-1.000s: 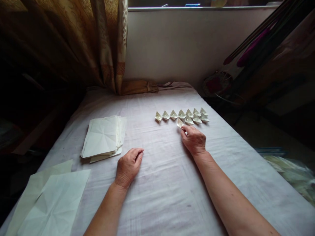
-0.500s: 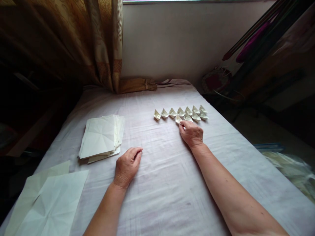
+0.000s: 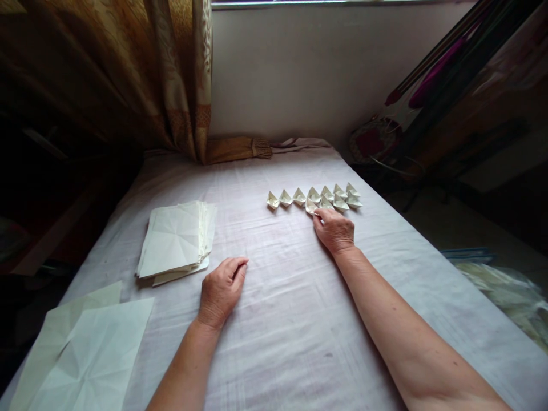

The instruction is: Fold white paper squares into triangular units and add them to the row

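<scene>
Small folded paper boats [image 3: 298,197] stand in two rows on the white cloth, the back row longer than the front one. At the left end of the front row, my right hand [image 3: 336,229] pinches a paper boat [image 3: 311,205] by its near side between thumb and fingers. The hand partly covers the boats beside it. My left hand [image 3: 221,289] rests on the cloth to the left, fingers curled together, and nothing shows in them. Beyond that hand lies a stack of creased paper squares [image 3: 171,237].
Two larger creased sheets [image 3: 92,354] overlap at the near left edge. A gold curtain [image 3: 180,74] hangs to the back left, with its tasselled end on the table [image 3: 274,342]. Past the right edge, a clear plastic bag [image 3: 505,291] lies lower down.
The view has shifted very slightly. Both hands and the paper boats stay almost exactly where they were, with the right hand still pinching the same boat.
</scene>
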### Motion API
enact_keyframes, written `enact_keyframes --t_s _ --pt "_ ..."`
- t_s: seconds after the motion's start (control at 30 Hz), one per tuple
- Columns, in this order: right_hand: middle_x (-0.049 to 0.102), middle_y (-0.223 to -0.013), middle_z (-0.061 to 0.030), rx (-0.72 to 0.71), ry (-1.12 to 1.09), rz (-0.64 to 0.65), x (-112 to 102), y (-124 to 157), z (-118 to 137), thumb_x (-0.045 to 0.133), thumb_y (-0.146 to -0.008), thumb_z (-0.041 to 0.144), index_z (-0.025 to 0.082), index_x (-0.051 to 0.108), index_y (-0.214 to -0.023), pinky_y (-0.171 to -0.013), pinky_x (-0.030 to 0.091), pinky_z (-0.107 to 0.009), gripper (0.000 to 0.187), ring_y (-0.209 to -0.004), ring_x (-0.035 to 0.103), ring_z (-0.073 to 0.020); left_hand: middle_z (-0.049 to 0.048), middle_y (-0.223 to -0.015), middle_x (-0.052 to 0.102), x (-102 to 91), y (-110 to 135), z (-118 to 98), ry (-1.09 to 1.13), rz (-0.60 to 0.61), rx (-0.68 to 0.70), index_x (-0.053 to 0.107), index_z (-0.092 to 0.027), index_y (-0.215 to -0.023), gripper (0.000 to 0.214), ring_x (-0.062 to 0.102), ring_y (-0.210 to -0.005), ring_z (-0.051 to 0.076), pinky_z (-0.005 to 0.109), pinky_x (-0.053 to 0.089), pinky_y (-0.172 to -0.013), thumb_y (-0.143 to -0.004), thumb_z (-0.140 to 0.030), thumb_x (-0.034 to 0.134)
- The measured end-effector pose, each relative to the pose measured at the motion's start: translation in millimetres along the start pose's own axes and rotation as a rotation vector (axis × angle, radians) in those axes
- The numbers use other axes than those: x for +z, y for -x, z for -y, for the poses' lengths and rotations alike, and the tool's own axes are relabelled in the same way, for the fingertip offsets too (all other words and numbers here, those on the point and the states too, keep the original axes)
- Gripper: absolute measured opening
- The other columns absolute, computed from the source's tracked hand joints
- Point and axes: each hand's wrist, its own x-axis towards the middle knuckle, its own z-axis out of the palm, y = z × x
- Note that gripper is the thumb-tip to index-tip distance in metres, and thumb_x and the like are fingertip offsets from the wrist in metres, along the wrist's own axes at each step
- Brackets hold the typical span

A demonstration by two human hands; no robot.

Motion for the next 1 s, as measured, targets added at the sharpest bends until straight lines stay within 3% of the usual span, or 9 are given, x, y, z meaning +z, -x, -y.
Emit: enact_keyframes --t_s 0.43,0.77,1.0 --pt "0.072 -0.089 -0.0080 0.026 0.005 0.001 3.0 0.7 -0.8 0.052 -0.087 0.024 0.019 0.072 -0.094 -0.058 0.028 -0.027 0.022 -0.073 0.059 -0.0188 0.0006 -0.095 0.075 0.1 -0.2 -0.2 0.010 -0.006 0.010 0.070 -0.024 -0.098 0.021 0.071 -0.085 0.016 0.025 0.054 -0.076 -0.091 -0.028 0.050" --pt "0.073 -0.086 -0.0075 0.031 -0.045 -0.033 3.3 3.5 -1.1 0.053 -0.084 0.028 0.018 0.070 -0.105 -0.060 0.033 -0.027 0.029 -0.074 0.061 -0.0204 0.0008 -0.095 0.075 0.5 0.2 0.8 0.006 -0.016 0.007 0.070 -0.025 -0.098 0.021 0.071 -0.085 0.016 0.025 0.054 -0.076 -0.091 -0.029 0.050" --pt "0.071 -0.079 -0.0064 0.052 -0.167 -0.172 0.5 6.9 -6.8 0.049 -0.085 0.031 0.017 0.071 -0.097 -0.061 0.037 -0.027 0.028 -0.068 0.061 -0.0184 0.0009 -0.093 0.075 0.3 -0.5 0.7 -0.002 -0.013 0.015 0.070 -0.024 -0.098 0.021 0.071 -0.083 0.016 0.025 0.054 -0.076 -0.091 -0.029 0.050"
